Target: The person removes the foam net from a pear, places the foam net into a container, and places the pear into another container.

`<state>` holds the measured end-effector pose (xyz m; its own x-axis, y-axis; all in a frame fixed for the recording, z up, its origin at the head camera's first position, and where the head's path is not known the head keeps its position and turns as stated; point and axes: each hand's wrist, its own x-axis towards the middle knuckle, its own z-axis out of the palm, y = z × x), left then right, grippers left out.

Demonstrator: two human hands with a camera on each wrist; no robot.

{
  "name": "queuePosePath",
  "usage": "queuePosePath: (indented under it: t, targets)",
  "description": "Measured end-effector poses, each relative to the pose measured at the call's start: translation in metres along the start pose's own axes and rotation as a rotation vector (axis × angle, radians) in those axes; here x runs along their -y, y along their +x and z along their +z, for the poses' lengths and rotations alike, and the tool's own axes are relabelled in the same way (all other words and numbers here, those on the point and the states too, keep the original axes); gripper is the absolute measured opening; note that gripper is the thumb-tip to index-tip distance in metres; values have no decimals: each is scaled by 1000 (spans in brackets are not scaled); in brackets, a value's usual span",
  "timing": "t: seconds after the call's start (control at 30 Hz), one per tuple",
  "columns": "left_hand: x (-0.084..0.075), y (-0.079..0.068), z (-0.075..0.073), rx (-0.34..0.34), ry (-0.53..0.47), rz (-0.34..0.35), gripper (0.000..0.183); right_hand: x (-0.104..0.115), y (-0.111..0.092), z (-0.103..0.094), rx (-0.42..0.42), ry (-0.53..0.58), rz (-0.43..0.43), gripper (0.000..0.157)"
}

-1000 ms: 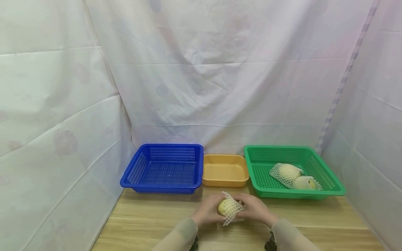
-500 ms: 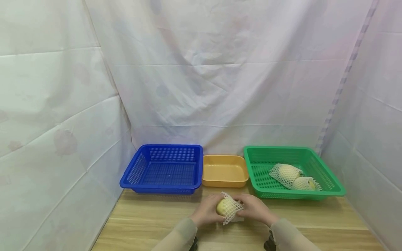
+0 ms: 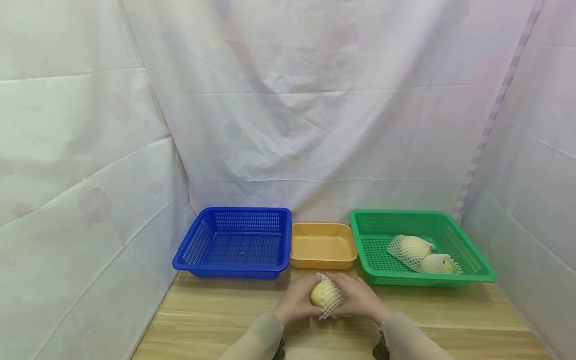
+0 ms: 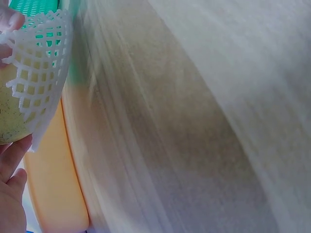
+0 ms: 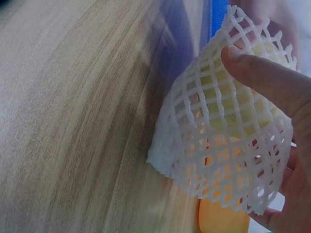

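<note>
Between both hands is a yellow, speckled pear (image 3: 317, 295), partly covered by a white foam fruit net (image 3: 331, 296). My left hand (image 3: 297, 301) grips the bare side of the pear, fingers on its far side and thumb on the near side. With thumb and fingers, my right hand (image 3: 360, 298) holds the net around the other side. In the right wrist view the thumb lies on the mesh (image 5: 214, 102), whose open end hangs loose past the fruit. From the left wrist view, the net's edge circles the speckled skin (image 4: 9, 114).
At the back stand a blue basket (image 3: 245, 272), a small orange tray (image 3: 321, 263) and a green basket (image 3: 418, 280). Two netted pears (image 3: 414, 247) lie in the green one. White cloth (image 3: 315, 125) hangs behind and at both sides of the wooden table (image 3: 216, 315).
My right hand has moved slightly left, closer around the net and pear, and its fingers now reach farther over the net. My left hand stays nearly where it was.
</note>
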<state>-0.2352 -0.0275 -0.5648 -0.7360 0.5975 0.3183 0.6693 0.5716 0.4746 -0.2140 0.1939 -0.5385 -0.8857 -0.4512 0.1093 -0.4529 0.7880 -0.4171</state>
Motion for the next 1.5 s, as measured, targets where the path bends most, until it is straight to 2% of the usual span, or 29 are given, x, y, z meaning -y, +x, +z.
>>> queuePosePath:
  t: [0.93,1.5]
  targets:
    - [-4,-5,3,0,-49,-37,77,-9,-1,7,-66,-42,-90,86]
    - [-1,-6,3,12,-57,-58,74,-9,0,6,-27,-46,-80,74]
